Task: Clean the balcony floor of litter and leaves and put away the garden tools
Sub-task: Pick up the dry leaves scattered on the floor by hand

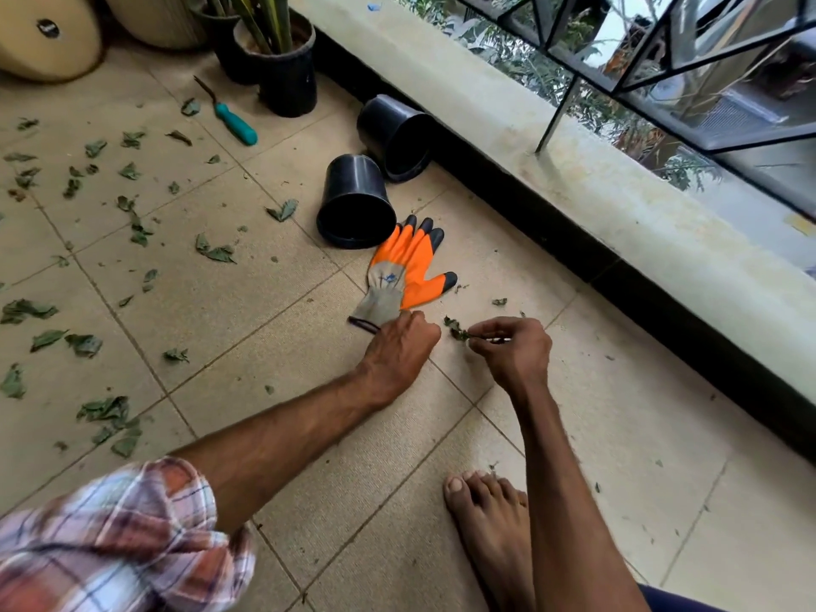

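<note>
The beige tiled balcony floor point(273, 435) is lying strewn with torn green leaves point(212, 251), mostly to the left. The right hand point(514, 346) is pinching a small leafy sprig point(457, 331) in a narrow grip, close beside the left hand point(397, 351). That hand is curling at the grey cuff of an orange work glove point(410, 267); whether its grip is holding the cuff, I cannot tell. Beyond, two black plastic pots point(353, 201) are lying tipped, a teal-handled tool point(236, 123) farther off.
</note>
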